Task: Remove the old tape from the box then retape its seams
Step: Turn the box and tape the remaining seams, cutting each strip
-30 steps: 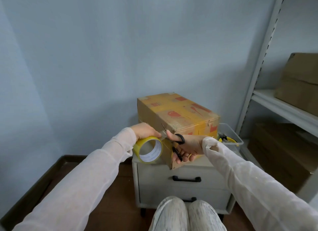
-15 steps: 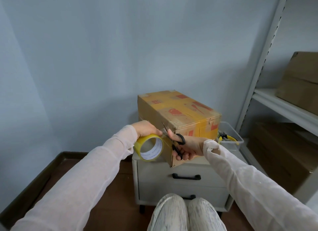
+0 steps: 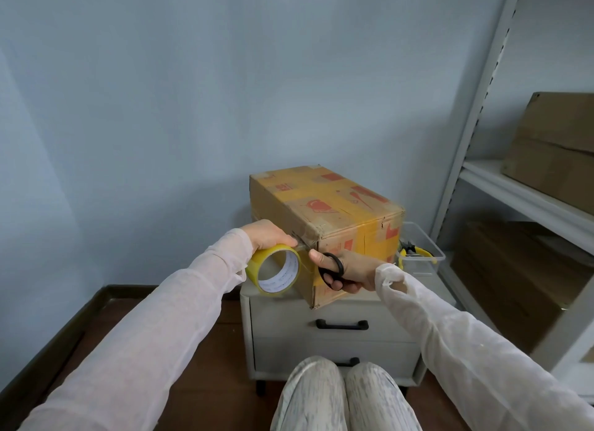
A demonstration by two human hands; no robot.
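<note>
Your left hand (image 3: 269,236) is curled over the top of the yellow tape roll (image 3: 273,271), gripping it just off the near left corner of the cardboard box (image 3: 324,212). The roll's open core faces you. A short strip of tape (image 3: 302,244) runs taut from the roll to that corner. Your right hand (image 3: 356,270) is closed on the black-handled scissors (image 3: 323,274), thumb through the upper loop and fingers through the lower one, held against the box's near end face. The tips point up and left at the strip (they are too small here to tell whether they are parted or touching it). The box lies flat on top of the low grey drawer cabinet (image 3: 289,324), its near bottom corner reaching the cabinet's front edge. Yellowish tape bands cross its top and end face. Just beside the box on the right sits a clear plastic bin (image 3: 427,247) with yellow-handled pliers (image 3: 418,252) inside. Further right, a metal shelf unit (image 3: 475,109) carries brown cartons (image 3: 556,141). Your knees show at the bottom, in front of the cabinet.
</note>
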